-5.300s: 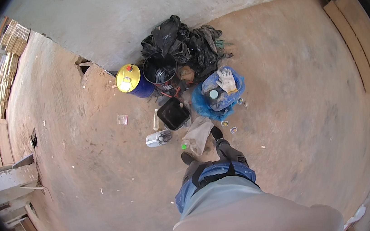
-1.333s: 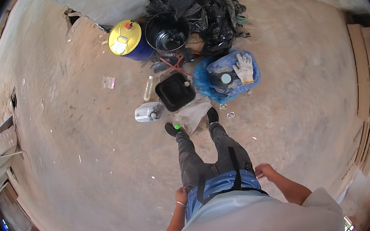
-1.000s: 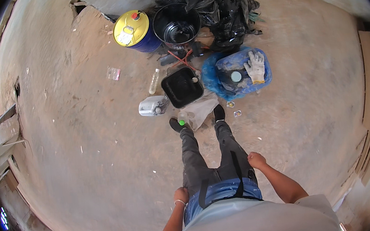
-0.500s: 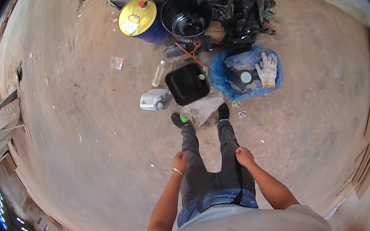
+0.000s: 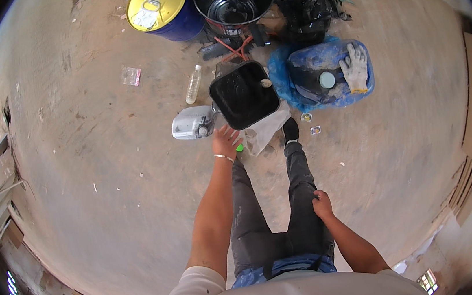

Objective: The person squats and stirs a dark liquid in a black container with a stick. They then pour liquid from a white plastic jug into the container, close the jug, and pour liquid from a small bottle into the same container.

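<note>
Black square plastic tray [image 5: 243, 94], one, sits mid-frame; my left hand [image 5: 226, 141] reaches beside it, fingers spread, empty; my right hand [image 5: 322, 203] rests on my thigh.

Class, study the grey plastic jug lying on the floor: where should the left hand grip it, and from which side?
Probably at the neck end. The grey jug lies on its side, its cap end toward the black tray, and the left hand hovers just beside that end, so come from above on the tray side.
</note>
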The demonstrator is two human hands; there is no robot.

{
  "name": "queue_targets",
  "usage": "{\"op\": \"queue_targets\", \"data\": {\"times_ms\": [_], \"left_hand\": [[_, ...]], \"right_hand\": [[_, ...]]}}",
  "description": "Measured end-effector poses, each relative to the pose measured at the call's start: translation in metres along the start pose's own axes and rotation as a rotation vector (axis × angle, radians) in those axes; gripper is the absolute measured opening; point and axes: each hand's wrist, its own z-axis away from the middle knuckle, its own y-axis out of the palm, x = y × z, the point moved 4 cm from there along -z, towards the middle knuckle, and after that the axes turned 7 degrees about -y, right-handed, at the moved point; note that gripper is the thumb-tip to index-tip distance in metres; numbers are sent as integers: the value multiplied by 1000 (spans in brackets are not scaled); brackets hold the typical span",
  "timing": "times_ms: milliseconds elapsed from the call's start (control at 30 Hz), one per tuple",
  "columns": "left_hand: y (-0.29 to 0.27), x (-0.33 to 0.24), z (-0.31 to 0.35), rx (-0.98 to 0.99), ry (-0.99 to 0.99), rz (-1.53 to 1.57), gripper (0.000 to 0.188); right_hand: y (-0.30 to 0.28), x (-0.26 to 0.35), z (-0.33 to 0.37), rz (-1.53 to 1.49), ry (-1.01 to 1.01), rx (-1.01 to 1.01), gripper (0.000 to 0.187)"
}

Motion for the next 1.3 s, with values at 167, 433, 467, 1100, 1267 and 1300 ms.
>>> {"op": "queue_targets", "data": {"times_ms": [167, 433, 467, 1100, 1267, 1300], "left_hand": [[14, -11, -3, 10, -11, 146, 66], [37, -31, -7, 182, 70, -79, 59], [38, -30, -7, 195, 77, -82, 58], [-9, -8, -19, 533, 193, -161, 55], [-12, 4, -24, 433, 345, -238, 64], [-12, 5, -26, 411, 358, -253, 69]], "right_hand": [[67, 19, 39, 91, 65, 21, 39], [114, 67, 74, 121, 204, -146, 33], [115, 64, 79, 103, 186, -193, 31], [24, 278, -108, -332, -827, -715, 36], [-49, 376, -180, 229, -728, -867, 42], [-53, 385, -187, 293, -733, -822, 39]]}}
